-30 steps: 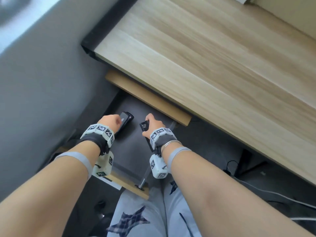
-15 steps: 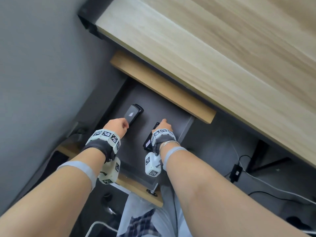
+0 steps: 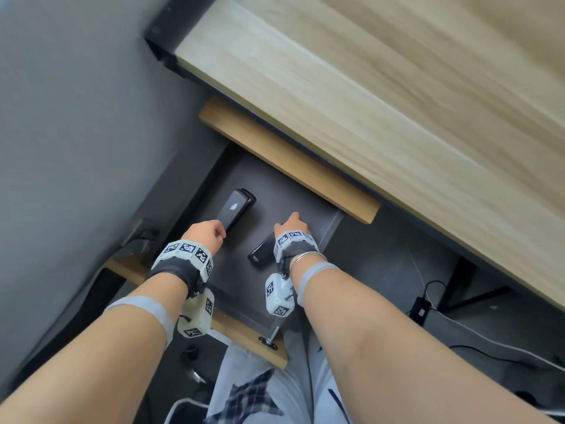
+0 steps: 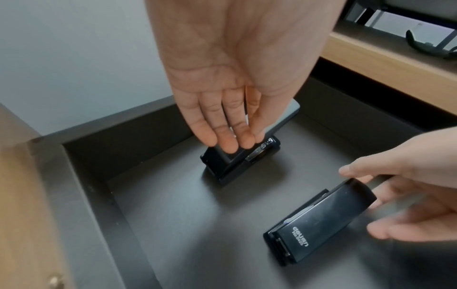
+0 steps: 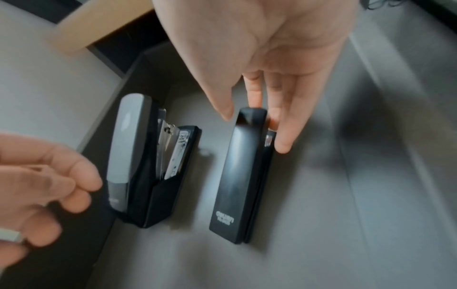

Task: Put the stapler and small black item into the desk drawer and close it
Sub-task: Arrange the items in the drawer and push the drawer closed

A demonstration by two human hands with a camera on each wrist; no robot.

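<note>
The open drawer (image 3: 290, 191) has a dark floor. The stapler (image 3: 235, 208), black with a grey top, lies on it at the left. My left hand (image 3: 214, 234) hovers at the stapler's near end, with straight fingertips (image 4: 230, 144) touching the top of the stapler (image 4: 235, 166). The small black item (image 3: 260, 252) lies flat to the right of it. My right hand (image 3: 293, 223) straddles the far end of the small black item (image 5: 242, 176). Its thumb stands just off one side and its fingers (image 5: 281, 136) lie loosely along the other side.
The light wooden desk top (image 3: 382, 111) overhangs the drawer's back. A grey wall (image 3: 76, 133) runs along the left. The drawer's wooden front (image 3: 250, 335) is near my lap. Cables and a black adapter (image 3: 422, 310) lie on the floor at right.
Both items went down from my hands onto the drawer floor. My left hand slid back to the stapler's near end, and the right hand's grip on the black item loosened.
</note>
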